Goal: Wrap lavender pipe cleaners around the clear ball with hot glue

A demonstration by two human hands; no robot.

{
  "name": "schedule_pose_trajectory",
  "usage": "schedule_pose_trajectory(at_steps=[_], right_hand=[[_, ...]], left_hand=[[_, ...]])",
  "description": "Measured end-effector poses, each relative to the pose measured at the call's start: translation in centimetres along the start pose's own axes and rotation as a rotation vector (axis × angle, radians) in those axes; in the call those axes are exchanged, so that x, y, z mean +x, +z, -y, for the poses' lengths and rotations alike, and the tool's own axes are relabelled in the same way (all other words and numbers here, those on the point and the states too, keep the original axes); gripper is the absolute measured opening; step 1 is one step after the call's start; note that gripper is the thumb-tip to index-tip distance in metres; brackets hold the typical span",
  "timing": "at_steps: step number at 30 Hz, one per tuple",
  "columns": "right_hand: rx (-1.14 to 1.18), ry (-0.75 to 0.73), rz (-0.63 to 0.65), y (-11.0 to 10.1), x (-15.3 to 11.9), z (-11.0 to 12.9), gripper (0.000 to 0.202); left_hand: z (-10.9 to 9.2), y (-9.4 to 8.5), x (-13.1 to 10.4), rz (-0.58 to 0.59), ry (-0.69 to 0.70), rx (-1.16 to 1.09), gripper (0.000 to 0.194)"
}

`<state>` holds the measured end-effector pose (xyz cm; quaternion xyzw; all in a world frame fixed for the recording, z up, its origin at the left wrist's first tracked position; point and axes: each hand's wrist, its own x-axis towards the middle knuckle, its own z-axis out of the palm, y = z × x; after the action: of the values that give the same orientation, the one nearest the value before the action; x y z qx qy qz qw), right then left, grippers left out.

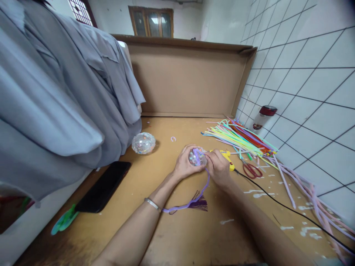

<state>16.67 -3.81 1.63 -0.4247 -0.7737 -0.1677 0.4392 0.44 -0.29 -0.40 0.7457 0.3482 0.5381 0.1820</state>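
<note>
A: What's the L hand [183, 162] got?
B: Fingers curled round a clear round ball w/ coloured bits [192, 159], approx. mid-desk. Can't tell if it touches the tan desk [163, 162].
A: & the R hand [218, 166]?
B: Fingers pinched on a thin lavender strip [197, 156] lying across the ball.
A: Nearby?
B: Yellow tool w/ black cord [227, 157] just beyond the R hand, then red-handled scissors [252, 171]. Dark purple stringy tassel [200, 204] btwn the forearms. 2nd clear faceted ball [143, 143] well to the L, flat black phone [104, 187] nearer us.

No text, brand or number (not one) can be read.
</note>
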Motion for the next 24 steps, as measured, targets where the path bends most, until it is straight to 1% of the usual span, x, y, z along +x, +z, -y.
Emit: schedule_pose_trajectory(at_steps=[6, 14, 24], right_hand=[[0.042, -0.024, 0.034, 0.0, 0.0, 0.4, 0.025], [0.052, -0.088, 0.008, 0.3, -0.3, 0.4, 0.022], [0.071, -0.097, -0.033, 0.4, -0.3, 0.6, 0.021]], left_hand=[[0.1, 0.0, 0.0, -0.001, 0.006, -0.02, 0.064], [-0.4, 0.3, -0.2, 0.039, -0.177, -0.152, 0.068], [-1.0, 0.2, -0.2, 0.052, -0.255, -0.18, 0.068]])
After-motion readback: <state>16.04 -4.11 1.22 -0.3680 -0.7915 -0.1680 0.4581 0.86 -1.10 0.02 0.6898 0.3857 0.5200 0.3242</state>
